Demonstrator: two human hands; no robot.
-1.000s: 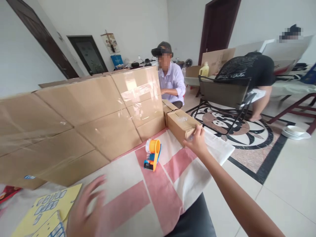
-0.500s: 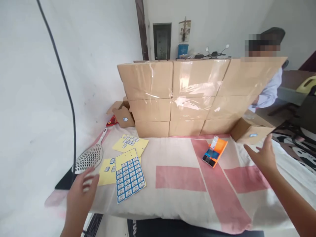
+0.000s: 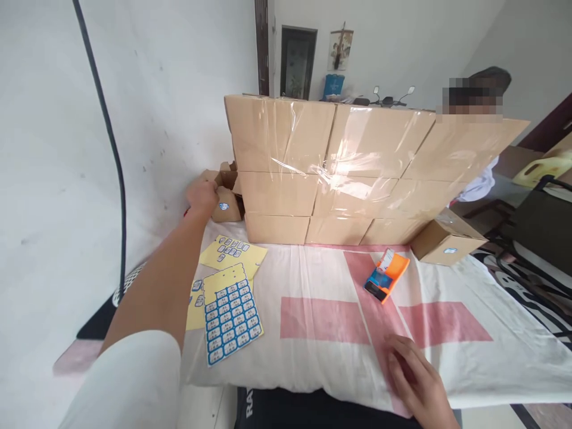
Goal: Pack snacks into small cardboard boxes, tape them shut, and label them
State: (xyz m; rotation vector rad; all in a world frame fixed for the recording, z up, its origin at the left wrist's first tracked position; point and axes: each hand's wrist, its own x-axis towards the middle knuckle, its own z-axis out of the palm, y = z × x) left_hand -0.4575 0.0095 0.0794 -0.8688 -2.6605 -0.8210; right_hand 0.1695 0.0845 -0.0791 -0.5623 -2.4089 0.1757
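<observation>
Left hand (image 3: 203,195) was out at small open carton (image 3: 224,202), left of taped box wall (image 3: 353,170), fingers curled on flap, gripping it by my read. Right hand (image 3: 413,378) lay flat, loosely spread, holding nothing, on pink-striped cloth (image 3: 322,322) in front of wall. Orange tape dispenser (image 3: 385,276) sat before wall, sticker sheets (image 3: 230,310) front-left of it. I judged step as fetching carton; next move called for firm hold and clean pull clear of wall

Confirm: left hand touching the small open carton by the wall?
Touching. In the head view the left hand closes its grip over the flap of the small open carton; no gap shows.
</observation>
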